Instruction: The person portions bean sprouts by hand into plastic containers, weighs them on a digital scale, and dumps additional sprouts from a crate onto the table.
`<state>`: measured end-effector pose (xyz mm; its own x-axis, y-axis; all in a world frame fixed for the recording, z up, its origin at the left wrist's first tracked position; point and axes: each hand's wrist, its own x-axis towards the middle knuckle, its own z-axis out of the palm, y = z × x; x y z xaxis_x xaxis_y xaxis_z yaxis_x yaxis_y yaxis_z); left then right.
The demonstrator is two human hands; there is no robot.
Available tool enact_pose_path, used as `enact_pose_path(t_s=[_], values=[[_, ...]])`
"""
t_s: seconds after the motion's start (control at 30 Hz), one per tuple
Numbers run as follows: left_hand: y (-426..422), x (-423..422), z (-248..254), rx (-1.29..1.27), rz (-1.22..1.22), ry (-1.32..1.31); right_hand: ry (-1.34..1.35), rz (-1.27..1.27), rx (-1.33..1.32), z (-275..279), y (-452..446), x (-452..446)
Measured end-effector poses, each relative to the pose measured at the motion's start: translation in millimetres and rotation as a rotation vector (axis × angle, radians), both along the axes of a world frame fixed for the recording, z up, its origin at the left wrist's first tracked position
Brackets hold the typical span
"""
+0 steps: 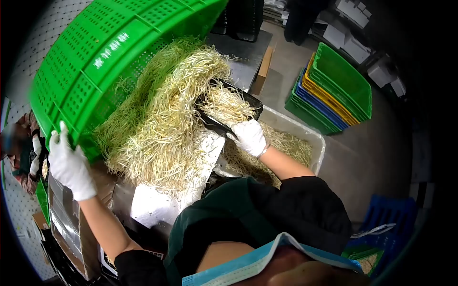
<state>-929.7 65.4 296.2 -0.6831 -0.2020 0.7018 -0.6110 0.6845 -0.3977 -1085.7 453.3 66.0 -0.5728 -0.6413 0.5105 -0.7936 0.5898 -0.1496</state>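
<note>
Left hand (71, 164), fingers spread and bent, grips the tilted crate (78, 71) while right hand (251, 138), closed on the edge of the tray (214, 125), best holds it level, lest sprouts (169, 109) heaped from crate to tray spill.

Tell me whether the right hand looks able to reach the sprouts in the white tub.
Probably not yet: the right hand holds the black tray; once freed, the uncovered sprouts in the white tub look near enough.

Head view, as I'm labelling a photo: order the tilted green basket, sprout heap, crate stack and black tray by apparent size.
Largest to smallest:
green basket, cut off at the top edge
sprout heap
crate stack, farther away
black tray
</note>
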Motion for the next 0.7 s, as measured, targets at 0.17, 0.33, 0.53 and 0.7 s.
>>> enact_pose_path(t_s=[0.17,0.33,0.53,0.7], values=[[-101,-51,15,0.018,0.072,-0.008,-0.034,-0.015,0.029,5,-1,2],[-158,-99,26,0.114,0.147,-0.037,-0.029,-0.011,0.022,14,-3,2],[-143,-120,49,0.218,0.21,-0.066,-0.049,0.001,0.049,11,-8,0],[-36,-80,-10,-0.173,-0.251,0.132,0.028,0.002,0.046,4,-6,-2]])
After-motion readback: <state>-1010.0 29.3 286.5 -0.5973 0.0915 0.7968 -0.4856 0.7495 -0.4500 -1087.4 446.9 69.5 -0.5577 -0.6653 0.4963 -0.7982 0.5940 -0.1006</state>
